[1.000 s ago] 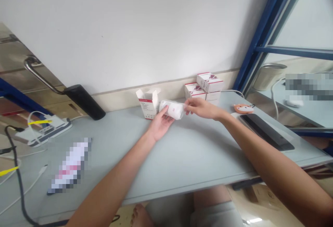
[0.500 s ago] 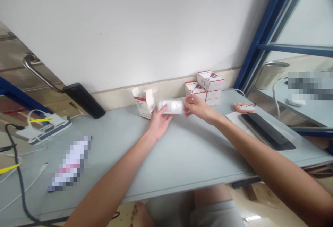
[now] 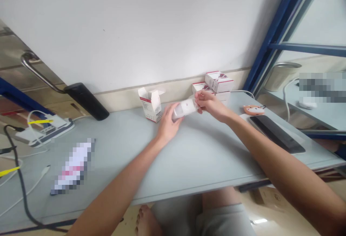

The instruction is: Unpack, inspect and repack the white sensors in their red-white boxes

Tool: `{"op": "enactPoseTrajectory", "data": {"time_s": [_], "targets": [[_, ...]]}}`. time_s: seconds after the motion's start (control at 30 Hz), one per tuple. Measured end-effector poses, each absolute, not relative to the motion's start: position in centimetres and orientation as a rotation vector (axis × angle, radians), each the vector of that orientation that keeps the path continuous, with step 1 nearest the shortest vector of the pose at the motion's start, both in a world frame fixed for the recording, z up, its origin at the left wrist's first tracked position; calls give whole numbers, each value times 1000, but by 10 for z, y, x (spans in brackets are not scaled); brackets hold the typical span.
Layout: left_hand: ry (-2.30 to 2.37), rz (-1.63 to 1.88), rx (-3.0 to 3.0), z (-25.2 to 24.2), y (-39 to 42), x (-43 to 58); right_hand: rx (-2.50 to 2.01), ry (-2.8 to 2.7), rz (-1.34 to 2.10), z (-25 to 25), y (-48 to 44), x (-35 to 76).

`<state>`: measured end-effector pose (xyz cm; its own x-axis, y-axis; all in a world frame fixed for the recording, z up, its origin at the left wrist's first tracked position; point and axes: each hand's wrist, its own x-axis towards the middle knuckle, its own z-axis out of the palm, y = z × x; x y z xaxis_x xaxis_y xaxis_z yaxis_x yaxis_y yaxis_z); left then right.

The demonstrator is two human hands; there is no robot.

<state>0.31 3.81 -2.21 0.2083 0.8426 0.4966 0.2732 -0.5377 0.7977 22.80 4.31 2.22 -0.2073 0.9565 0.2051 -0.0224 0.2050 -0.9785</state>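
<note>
Between my hands, above the grey table (image 3: 205, 160), is a small white item in clear plastic wrapping (image 3: 186, 108); its exact kind cannot be made out. My left hand (image 3: 169, 122) is closed around its left end. The fingers of my right hand (image 3: 208, 103) pinch the wrapping at its right end. Just left of my left hand stands an open white-and-red carton (image 3: 150, 105), upright with its flaps raised. Behind my right hand are stacked white-and-red boxes (image 3: 218, 81), partly hidden by it.
A phone (image 3: 275, 133) and an orange animal-shaped object (image 3: 254, 110) lie at the right. On the left are a power strip (image 3: 51, 130), several cables, a blurred packet (image 3: 72, 167) and a black cylinder (image 3: 87, 101) leaning by the wall. A blue frame (image 3: 261, 45) rises at the right.
The wrapped item has moved slightly right and tilted, its right end now higher. Both hands have shifted right with it, and my left hand has turned further around its end.
</note>
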Motion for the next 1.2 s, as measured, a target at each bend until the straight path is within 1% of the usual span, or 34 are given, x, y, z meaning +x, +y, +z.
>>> {"op": "enactPoseTrajectory", "data": {"time_s": [0.13,0.2,0.27,0.33,0.4,0.53,0.63,0.7,0.83,0.93,1.03,1.13,1.2], "targets": [[1118,1304,1848,-21,35,1,-1047,-1749,696,23,45,237],[1133,1328,1758,-21,34,1,-1065,-1825,585,23,44,239],[1159,1372,1682,-21,35,1,-1091,-1883,546,22,44,240],[1173,1384,1562,-19,38,3,-1119,-1932,557,20,44,239],[1125,1282,1368,-16,41,3,-1152,-1971,587,19,45,238],[801,958,937,1,41,0,-1181,-1920,762,19,45,242],[510,892,809,15,36,-6,-1156,-1830,955,20,45,245],[444,915,814,18,33,-7,-1143,-1752,1035,19,46,245],[574,1007,849,9,35,-3,-1061,-1567,1040,21,45,241],[651,978,828,0,39,1,-988,-1589,996,28,41,241],[672,955,778,-3,43,3,-953,-1780,1040,33,36,242],[755,1017,732,-3,46,4,-996,-2079,1104,31,29,235],[858,1075,727,-4,48,4,-1046,-2226,952,26,23,223]]}}
